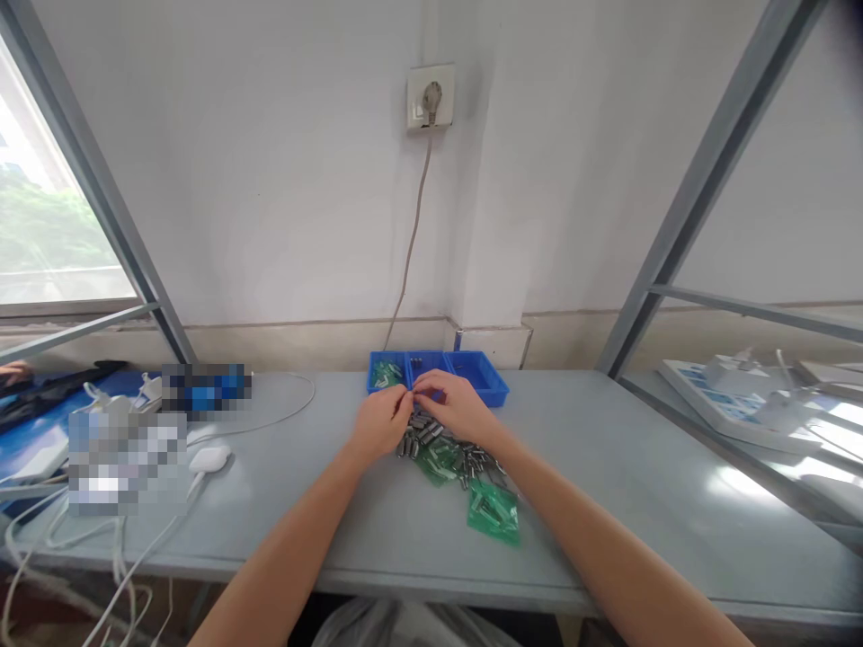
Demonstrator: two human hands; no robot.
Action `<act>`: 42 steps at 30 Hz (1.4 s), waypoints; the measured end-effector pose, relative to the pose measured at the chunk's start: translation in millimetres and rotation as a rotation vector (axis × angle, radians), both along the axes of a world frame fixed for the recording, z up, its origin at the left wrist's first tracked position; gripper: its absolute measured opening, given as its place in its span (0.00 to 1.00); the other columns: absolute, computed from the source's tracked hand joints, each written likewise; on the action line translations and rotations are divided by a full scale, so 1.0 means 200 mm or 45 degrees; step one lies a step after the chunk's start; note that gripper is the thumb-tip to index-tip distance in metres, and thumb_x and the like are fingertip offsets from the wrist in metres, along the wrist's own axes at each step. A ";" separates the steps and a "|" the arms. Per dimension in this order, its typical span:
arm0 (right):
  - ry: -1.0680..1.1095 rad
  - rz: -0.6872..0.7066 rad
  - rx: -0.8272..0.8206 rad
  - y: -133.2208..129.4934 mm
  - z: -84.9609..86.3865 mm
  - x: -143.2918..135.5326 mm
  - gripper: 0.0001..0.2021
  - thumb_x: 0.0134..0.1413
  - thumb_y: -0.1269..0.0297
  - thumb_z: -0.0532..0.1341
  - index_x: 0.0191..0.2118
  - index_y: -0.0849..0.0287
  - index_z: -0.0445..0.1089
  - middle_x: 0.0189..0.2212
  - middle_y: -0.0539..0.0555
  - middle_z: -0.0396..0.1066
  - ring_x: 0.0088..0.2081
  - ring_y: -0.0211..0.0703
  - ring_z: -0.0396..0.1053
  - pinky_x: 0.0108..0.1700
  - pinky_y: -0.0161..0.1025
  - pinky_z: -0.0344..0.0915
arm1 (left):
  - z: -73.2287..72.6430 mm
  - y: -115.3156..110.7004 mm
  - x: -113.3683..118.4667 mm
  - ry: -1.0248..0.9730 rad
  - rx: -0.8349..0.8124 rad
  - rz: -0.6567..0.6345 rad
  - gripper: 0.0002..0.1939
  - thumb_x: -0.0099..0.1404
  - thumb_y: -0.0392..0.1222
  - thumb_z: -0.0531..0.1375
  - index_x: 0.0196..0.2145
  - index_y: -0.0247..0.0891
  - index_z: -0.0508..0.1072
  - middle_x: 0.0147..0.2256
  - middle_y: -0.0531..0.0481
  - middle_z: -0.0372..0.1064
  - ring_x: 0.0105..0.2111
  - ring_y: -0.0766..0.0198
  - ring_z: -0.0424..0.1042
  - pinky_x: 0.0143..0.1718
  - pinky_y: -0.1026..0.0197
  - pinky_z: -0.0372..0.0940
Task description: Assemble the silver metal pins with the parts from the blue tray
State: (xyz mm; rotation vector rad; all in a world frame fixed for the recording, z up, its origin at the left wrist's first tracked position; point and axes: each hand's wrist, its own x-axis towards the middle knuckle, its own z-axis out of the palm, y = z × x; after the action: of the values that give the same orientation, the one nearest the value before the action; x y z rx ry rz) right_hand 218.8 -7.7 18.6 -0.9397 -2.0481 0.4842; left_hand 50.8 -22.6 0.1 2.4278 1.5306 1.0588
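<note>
My left hand (pixel 383 420) and my right hand (pixel 453 404) meet at their fingertips, just in front of a blue divided bin (pixel 491 396). Both hands are closed in a pinch; whatever lies between the fingers is too small to make out. Green bags (pixel 387 373) fill the bin's left compartment, and a few small metal pieces are in the middle one. Below the hands lies a pile of metal cylinders (pixel 426 428) with a green bag (pixel 440 460) among them. Nearer the table edge is another green bag (pixel 494 511) with metal parts inside.
The grey table (pixel 607 476) has white cables and a white charger (pixel 209 459) on its left. Metal frame posts (pixel 647 314) rise at both sides. A power cord (pixel 416 225) hangs from the wall socket behind the bin. Part of another person's hand (pixel 14 372) shows at far left.
</note>
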 end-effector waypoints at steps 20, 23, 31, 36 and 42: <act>0.469 0.087 -0.404 0.03 0.00 0.00 0.16 0.47 0.51 0.64 0.35 0.60 0.72 0.28 0.53 0.74 0.28 0.40 0.70 0.34 0.39 0.68 | 0.00 0.00 0.00 -0.053 -0.014 -0.083 0.17 0.70 0.46 0.48 0.29 0.39 0.70 0.25 0.51 0.68 0.25 0.64 0.64 0.27 0.63 0.53; 0.590 0.143 -0.491 0.05 0.02 0.04 0.18 0.45 0.49 0.66 0.33 0.60 0.70 0.27 0.52 0.73 0.26 0.38 0.68 0.29 0.36 0.65 | 0.00 -0.01 -0.01 -0.067 0.006 -0.093 0.20 0.71 0.48 0.46 0.27 0.38 0.68 0.24 0.51 0.66 0.25 0.65 0.63 0.28 0.63 0.54; 1.065 -0.063 -0.584 0.16 0.12 0.36 0.23 0.45 0.50 0.66 0.21 0.56 0.52 0.14 0.42 0.47 0.16 0.30 0.46 0.17 0.31 0.46 | 0.00 -0.01 0.00 -0.062 0.000 -0.139 0.20 0.70 0.50 0.46 0.26 0.39 0.67 0.24 0.52 0.66 0.25 0.65 0.63 0.28 0.63 0.54; 0.620 -0.507 -0.660 0.23 0.02 0.47 0.20 0.48 0.49 0.62 0.20 0.57 0.57 0.14 0.43 0.50 0.17 0.32 0.48 0.20 0.33 0.47 | -0.04 0.01 0.02 -0.077 -0.020 -0.083 0.18 0.69 0.50 0.49 0.26 0.39 0.68 0.24 0.52 0.66 0.25 0.65 0.63 0.28 0.64 0.55; 0.040 -0.801 -0.336 0.23 0.01 0.44 0.20 0.52 0.47 0.56 0.34 0.60 0.72 0.25 0.53 0.71 0.30 0.42 0.67 0.34 0.36 0.59 | -0.05 0.04 -0.01 -0.094 -0.034 -0.009 0.16 0.68 0.49 0.50 0.28 0.40 0.68 0.24 0.53 0.67 0.25 0.64 0.64 0.28 0.63 0.55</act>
State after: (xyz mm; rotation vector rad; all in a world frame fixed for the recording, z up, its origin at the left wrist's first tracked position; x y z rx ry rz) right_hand 307.7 37.7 21.0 -1.6423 -1.5618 0.4201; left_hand 48.4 -13.8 -9.8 2.3476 1.5030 1.1063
